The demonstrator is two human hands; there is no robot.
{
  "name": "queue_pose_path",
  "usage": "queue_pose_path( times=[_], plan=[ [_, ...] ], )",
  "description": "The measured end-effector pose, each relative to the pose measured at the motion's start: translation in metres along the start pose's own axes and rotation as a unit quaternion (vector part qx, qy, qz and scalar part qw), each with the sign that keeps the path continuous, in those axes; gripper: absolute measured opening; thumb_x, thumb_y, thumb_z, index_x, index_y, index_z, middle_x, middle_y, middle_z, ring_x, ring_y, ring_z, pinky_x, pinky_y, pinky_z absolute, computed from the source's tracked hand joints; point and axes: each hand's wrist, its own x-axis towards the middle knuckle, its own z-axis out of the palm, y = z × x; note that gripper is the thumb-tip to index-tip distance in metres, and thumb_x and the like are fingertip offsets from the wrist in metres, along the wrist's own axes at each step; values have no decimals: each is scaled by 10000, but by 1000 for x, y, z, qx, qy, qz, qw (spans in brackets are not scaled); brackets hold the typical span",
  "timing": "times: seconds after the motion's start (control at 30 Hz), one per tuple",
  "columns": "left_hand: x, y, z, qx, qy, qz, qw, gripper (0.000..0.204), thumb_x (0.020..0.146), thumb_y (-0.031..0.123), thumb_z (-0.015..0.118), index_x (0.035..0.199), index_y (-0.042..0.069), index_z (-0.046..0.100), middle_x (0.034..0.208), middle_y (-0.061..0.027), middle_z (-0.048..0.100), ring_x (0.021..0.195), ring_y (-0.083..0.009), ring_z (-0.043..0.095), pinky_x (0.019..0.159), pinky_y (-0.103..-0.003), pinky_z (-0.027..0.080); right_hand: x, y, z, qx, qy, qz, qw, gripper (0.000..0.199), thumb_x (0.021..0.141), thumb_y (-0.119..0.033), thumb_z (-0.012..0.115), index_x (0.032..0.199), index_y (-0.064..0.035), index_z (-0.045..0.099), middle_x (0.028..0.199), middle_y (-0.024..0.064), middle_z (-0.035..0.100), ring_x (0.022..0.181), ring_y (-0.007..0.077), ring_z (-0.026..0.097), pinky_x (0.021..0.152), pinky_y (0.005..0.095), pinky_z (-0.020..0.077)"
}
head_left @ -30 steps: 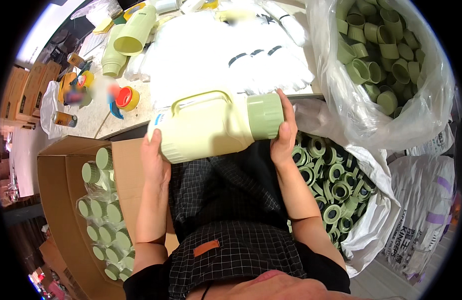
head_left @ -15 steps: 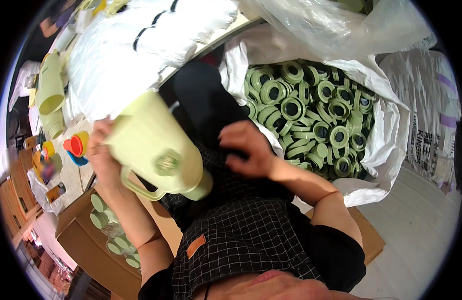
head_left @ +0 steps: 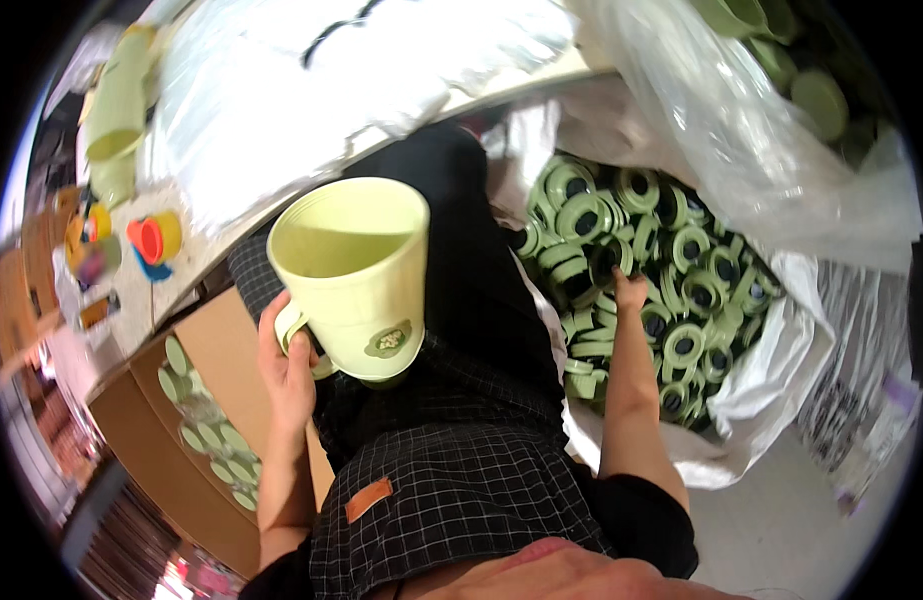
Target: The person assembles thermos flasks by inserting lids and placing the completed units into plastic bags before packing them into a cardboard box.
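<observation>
Over the lap (head_left: 461, 270), pale green jug (head_left: 371, 290) hangs tilted, mouth up; left hand (head_left: 289, 365) is wrapped on its handle (head_left: 290, 318). Right hand (head_left: 629, 290) is down among green rings (head_left: 671, 347) in the white sack (head_left: 756, 440), partly hidden, can't tell if it's gripping one. Cardboard carton (head_left: 146, 430) beside left forearm (head_left: 283, 490).

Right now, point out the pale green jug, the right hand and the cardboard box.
Pale green jug (head_left: 368, 298): head view, outer wall.
Right hand (head_left: 629, 290): head view, visible middle.
Cardboard box (head_left: 159, 445): head view, side wall.
</observation>
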Motion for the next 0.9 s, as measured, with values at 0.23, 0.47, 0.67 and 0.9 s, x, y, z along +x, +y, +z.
queue_pose_path(
  times=[0.23, 0.47, 0.67, 0.9],
  plan=[
    [14, 24, -1, -26, -182, 90, 979, 479, 1018, 339, 501, 1375, 20, 521, 1426, -167, 556, 1136, -259, 622, 960, -359, 487, -142, -185, -71, 284, -54, -381, 878, 435, 835, -184, 779, 1179, -16, 574, 1032, 44, 624, 951, 136, 580, 847, 290, 476],
    [-3, 21, -5, -74, -187, 106, 974, 384, 1011, 233, 518, 1356, 65, 539, 1441, -159, 550, 1277, -300, 576, 986, -374, 492, -325, -318, -74, 95, -218, -795, 558, 697, 685, -408, 816, 1226, 3, 658, 936, 77, 602, 877, 276, 572, 796, 381, 468],
    [-8, 4, -18, -101, -178, 109, 973, 351, 983, 139, 501, 1315, 35, 545, 1422, -175, 563, 1169, -265, 638, 953, -352, 512, -339, -293, -68, 62, -207, -813, 540, 674, 830, -566, 671, 1203, -5, 684, 887, 63, 582, 786, 249, 507, 704, 360, 430],
    [-20, -3, -16, -147, -167, 116, 968, 333, 993, 82, 485, 1314, 5, 526, 1433, -202, 543, 1248, -321, 595, 1032, -395, 468, -361, -290, -69, 25, -230, -789, 569, 621, 898, -535, 634, 1220, -6, 681, 887, 75, 582, 800, 248, 504, 714, 361, 426]
  ],
)
